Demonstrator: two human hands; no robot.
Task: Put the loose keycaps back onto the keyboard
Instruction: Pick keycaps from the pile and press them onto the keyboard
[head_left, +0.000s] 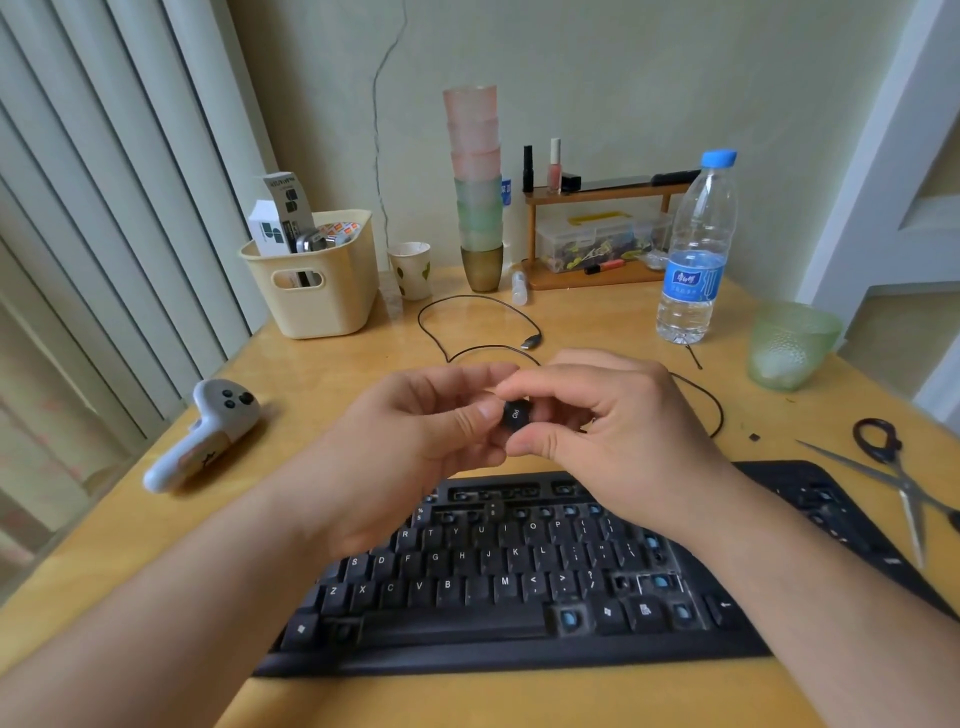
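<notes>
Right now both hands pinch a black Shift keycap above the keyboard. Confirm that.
Not quite. The head view shows the keycap reads Ctrl, not Shift. The rest holds: the left hand and right hand pinch it together above the keyboard.

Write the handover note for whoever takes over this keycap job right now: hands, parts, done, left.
Left hand and right hand: both pinch one black Ctrl keycap, held in the air above the keyboard, not yet seated.
Keyboard: lies on the wooden table in front of the person; most letter keys are on.
Done: cannot tell how many caps were refitted.
Left: seat the Ctrl cap. Several bare sockets with blue stems show, for instance in the bottom row right of the space bar and further right. No other loose keycaps are visible.
</notes>
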